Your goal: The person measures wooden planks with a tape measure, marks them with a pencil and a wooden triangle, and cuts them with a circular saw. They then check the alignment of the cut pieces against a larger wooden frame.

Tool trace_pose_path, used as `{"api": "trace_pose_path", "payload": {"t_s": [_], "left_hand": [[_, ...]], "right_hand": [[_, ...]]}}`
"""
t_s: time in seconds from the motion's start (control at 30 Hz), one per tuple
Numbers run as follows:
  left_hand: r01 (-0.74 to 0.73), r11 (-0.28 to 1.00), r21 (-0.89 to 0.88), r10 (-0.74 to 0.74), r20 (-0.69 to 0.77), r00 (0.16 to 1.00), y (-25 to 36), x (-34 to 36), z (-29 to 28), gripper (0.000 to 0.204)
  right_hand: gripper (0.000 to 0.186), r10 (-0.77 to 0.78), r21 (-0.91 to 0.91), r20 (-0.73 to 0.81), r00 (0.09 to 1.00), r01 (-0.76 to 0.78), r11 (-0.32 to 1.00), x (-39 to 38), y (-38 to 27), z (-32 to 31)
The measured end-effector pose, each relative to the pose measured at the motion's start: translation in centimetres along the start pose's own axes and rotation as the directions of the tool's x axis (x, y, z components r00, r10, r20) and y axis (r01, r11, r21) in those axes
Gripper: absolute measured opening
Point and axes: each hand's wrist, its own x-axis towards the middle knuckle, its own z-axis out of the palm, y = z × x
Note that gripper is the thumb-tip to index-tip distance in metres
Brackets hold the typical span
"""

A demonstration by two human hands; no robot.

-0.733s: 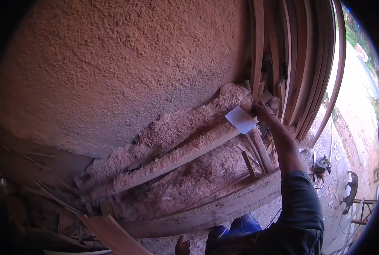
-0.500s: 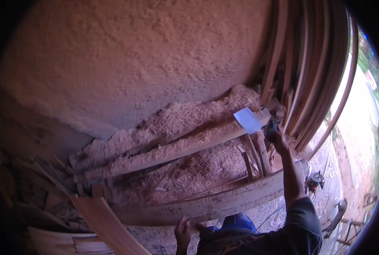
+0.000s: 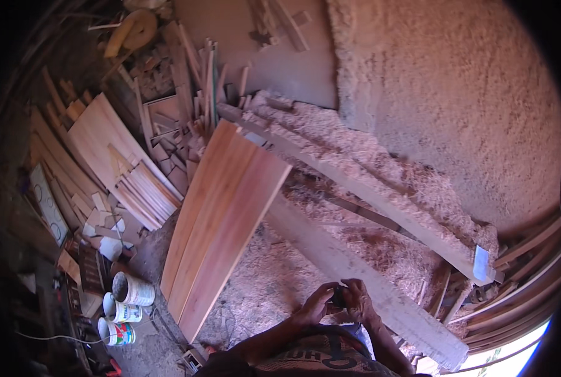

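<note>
Low in the view, both of my hands are in front of my body, closed around a small dark object [image 3: 338, 296] that I cannot make out clearly. My left hand [image 3: 318, 301] grips it from the left, my right hand [image 3: 359, 300] from the right. They are over a broad, weathered beam [image 3: 368, 276]. Left of them stands a leaning panel of reddish boards [image 3: 224, 220]. A light square sheet [image 3: 480, 264] lies at the right end of a shavings-covered beam [image 3: 406, 213].
Stacked offcuts and pale panels [image 3: 110, 151] crowd the back left. Three buckets [image 3: 132, 292] stand at lower left with a cord. Wood shavings [image 3: 381, 264] cover much of the ground below a rough wall [image 3: 450, 75]. Long planks [image 3: 513, 301] are bunched at the right.
The view has swung left, bringing the panel and offcuts in. My right hand has drawn back from the beam end with the dark object; my left hand has come up to join it.
</note>
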Motion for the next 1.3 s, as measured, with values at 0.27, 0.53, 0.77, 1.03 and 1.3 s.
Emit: {"api": "trace_pose_path", "payload": {"t_s": [0.27, 0.53, 0.77, 1.03, 1.3], "left_hand": [[-0.060, 0.994, 0.087, 0.068, -0.098, 0.993, 7.6, -6.6, -10.3, 0.036], [-0.217, 0.860, 0.462, 0.272, -0.056, 0.961, 9.9, -3.2, -19.5, 0.020], [-0.362, 0.930, 0.070, 0.363, -0.343, 0.866, 20.4, 1.7, -22.0, 0.019], [-0.533, 0.820, 0.209, 0.568, -0.409, 0.714, 34.9, 8.9, -27.8, 0.055], [0.128, 0.035, 0.991, 0.547, -0.126, 0.827, 30.9, 18.5, -31.9, 0.101]], "right_hand": [[0.083, -0.290, 0.025, 0.186, 0.939, 0.291, 0.956, 9.9, -10.7, 6.0], [0.077, -0.189, 0.178, 0.278, 0.942, 0.143, 0.974, 13.5, -12.0, 9.9], [0.060, 0.265, -0.065, 0.392, 0.881, -0.260, 0.963, 4.9, -0.9, 6.2], [0.037, 0.385, -0.055, 0.282, 0.879, -0.386, 0.921, 5.6, -2.3, 1.4], [0.035, 0.382, -0.186, 0.123, 0.916, -0.357, 0.916, 33.0, -9.8, 10.8]]}}
